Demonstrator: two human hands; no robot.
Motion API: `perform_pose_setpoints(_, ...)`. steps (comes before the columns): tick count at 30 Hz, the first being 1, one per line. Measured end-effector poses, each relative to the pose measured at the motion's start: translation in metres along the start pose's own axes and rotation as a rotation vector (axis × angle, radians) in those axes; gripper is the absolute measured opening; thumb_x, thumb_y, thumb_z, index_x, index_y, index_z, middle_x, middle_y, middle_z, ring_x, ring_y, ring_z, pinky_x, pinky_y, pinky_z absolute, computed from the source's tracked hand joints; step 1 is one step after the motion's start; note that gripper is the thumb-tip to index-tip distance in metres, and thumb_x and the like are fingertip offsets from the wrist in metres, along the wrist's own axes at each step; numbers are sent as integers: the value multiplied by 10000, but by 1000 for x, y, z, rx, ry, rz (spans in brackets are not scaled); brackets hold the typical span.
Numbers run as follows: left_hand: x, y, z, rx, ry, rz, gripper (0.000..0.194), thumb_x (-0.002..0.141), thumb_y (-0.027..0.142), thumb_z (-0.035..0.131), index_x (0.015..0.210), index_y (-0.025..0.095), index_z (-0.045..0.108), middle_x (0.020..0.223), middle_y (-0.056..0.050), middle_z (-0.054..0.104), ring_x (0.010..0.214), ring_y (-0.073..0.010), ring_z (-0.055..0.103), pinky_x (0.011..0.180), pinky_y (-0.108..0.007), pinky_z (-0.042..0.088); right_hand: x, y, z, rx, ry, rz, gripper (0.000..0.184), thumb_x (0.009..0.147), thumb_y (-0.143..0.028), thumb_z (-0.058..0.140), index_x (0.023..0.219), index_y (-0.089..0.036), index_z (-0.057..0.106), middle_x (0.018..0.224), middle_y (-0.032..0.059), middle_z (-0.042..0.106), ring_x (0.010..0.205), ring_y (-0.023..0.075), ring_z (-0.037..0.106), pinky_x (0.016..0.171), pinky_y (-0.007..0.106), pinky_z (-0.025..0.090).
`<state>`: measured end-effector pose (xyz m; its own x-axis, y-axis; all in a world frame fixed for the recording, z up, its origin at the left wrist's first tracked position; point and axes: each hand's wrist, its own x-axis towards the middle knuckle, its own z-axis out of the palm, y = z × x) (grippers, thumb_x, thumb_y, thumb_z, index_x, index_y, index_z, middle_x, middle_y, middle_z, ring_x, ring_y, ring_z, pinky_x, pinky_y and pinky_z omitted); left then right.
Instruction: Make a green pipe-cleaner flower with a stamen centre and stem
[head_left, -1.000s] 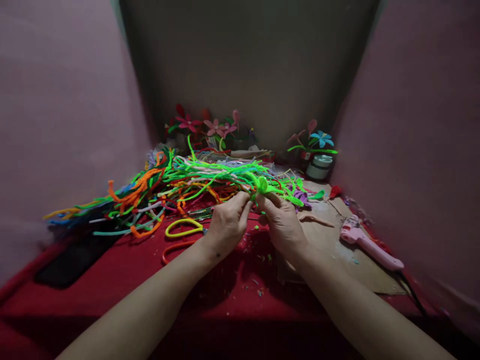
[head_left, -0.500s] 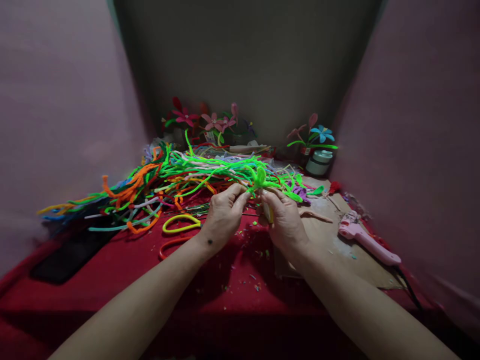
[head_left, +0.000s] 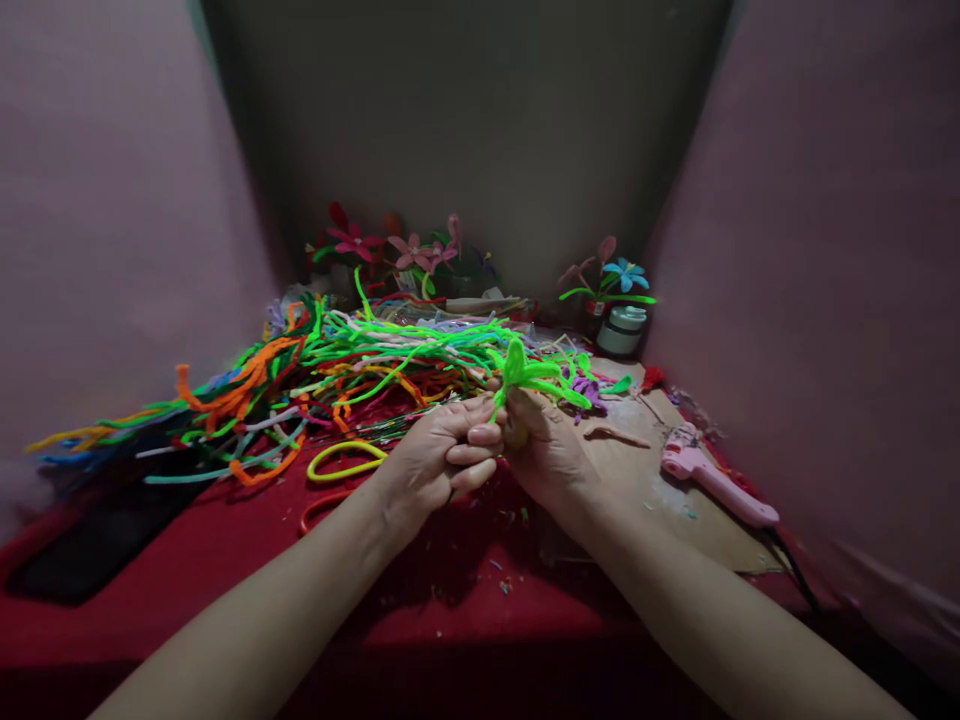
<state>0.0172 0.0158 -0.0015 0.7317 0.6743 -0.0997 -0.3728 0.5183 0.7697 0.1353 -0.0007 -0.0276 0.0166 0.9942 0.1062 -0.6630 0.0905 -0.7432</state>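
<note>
A bright green pipe-cleaner flower (head_left: 516, 364), its fuzzy petals spreading up and to the right, stands between my two hands over the table. My left hand (head_left: 442, 455) pinches at the lower end of its stem, the other fingers curled toward me. Just under the petals, my right hand (head_left: 551, 450) closes its thumb and fingers on the piece. Something yellowish shows dimly in the right palm, too dark to name. Behind the hands lies a big heap of coloured pipe cleaners (head_left: 405, 345).
A pink glue gun (head_left: 716, 482) lies on a cardboard sheet (head_left: 660, 520) at the right. Yellow-handled scissors or a loop (head_left: 345, 462) and a dark phone-like slab (head_left: 90, 550) are left. Finished flowers (head_left: 411, 252) and a grey-green jar (head_left: 622, 330) stand behind on the red cloth (head_left: 285, 580).
My left hand has turned, its curled fingers now facing me and close against the right hand. The flower's petals show more fully. The whole view has shifted slightly.
</note>
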Motion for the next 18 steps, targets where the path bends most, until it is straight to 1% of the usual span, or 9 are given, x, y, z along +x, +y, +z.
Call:
perform_pose_setpoints(2, -1, 0, 0, 114, -2, 36, 80, 821, 209, 506, 770, 147, 512, 537, 88, 333, 321, 4, 141, 289, -106, 187, 1, -1, 0, -22, -15, -16, 205, 629, -345, 718, 759, -197, 662, 572, -49, 552, 505, 88, 481, 474, 215, 390)
perform_pose_setpoints(3, -2, 0, 0, 221, 24, 74, 125, 824, 251, 509, 751, 149, 512, 535, 82, 358, 321, 1, 169, 299, -118, 197, 1, -1, -1, -36, -11, -40, 180, 638, -336, 713, 738, -198, 657, 571, -50, 547, 500, 85, 474, 460, 209, 374)
perform_pose_setpoints(5, -3, -2, 0, 526, 142, 204, 190, 815, 307, 521, 705, 153, 517, 533, 62, 427, 338, -19, 276, 331, -147, 238, 1, 0, -2, -69, 11, -81, 139, 654, -315, 704, 703, -201, 642, 590, -48, 554, 505, 84, 466, 448, 204, 350)
perform_pose_setpoints(8, -3, -7, -1, 1031, 371, 500, 159, 790, 267, 543, 667, 167, 541, 507, 52, 467, 412, -58, 391, 411, -179, 296, 1, 4, -5, -143, 48, -106, 128, 671, -304, 695, 736, -209, 641, 650, -40, 582, 534, 87, 462, 458, 202, 336)
perform_pose_setpoints(10, -3, -9, -1, 1193, 447, 617, 191, 801, 240, 520, 622, 172, 525, 482, 56, 445, 428, -63, 389, 443, -187, 304, 0, 4, -6, -212, 52, -144, 131, 683, -311, 686, 756, -210, 647, 678, -36, 593, 543, 84, 443, 456, 199, 316)
perform_pose_setpoints(11, -3, -9, -1, 1203, 454, 626, 228, 815, 245, 499, 599, 173, 506, 472, 57, 433, 423, -61, 377, 441, -187, 300, 0, 4, -6, -250, 40, -153, 134, 691, -318, 678, 765, -209, 652, 686, -35, 596, 538, 82, 428, 453, 201, 305)
perform_pose_setpoints(13, -4, -7, -1, 1103, 436, 559, 266, 829, 269, 481, 582, 171, 474, 461, 61, 419, 399, -53, 354, 410, -181, 280, -1, 2, -5, -305, -1, -136, 154, 694, -325, 675, 799, -213, 662, 676, -40, 592, 504, 73, 388, 443, 207, 283)
perform_pose_setpoints(16, -5, -2, 0, 809, 377, 384, 263, 816, 301, 504, 595, 168, 453, 444, 70, 421, 339, -36, 312, 344, -165, 231, -2, -3, -4, -324, -34, -71, 199, 688, -325, 683, 855, -218, 660, 647, -50, 575, 473, 63, 368, 442, 209, 281)
perform_pose_setpoints(18, -6, 1, 0, 601, 299, 292, 247, 807, 311, 525, 619, 165, 459, 434, 74, 428, 304, -26, 276, 314, -152, 209, -2, -4, -4, -320, -19, -79, 186, 703, -326, 672, 844, -206, 656, 650, -41, 574, 492, 68, 402, 448, 205, 297)
